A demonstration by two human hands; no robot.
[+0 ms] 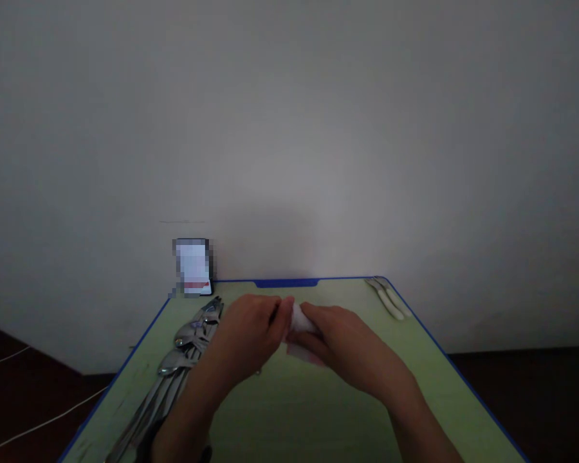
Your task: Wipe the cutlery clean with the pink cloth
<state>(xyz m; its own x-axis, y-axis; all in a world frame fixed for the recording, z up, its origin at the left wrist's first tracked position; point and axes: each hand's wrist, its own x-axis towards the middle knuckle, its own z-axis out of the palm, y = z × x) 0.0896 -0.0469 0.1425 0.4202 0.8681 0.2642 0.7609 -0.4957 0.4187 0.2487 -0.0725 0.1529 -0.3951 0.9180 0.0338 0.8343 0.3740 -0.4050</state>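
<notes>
My left hand [251, 334] and my right hand [340, 347] meet over the middle of a green table [294, 411]. Both are closed around a small white cloth or tissue [300, 321] held between them. A dark thin object shows between my left fingers, too small to name. A row of several metal spoons [186, 344] lies just left of my left forearm.
Two white-handled utensils [390, 299] lie at the table's far right corner. A blurred white card or phone [193, 267] leans on the wall at the far left corner. The table has a blue rim. White cables [38, 421] run over the dark floor at left.
</notes>
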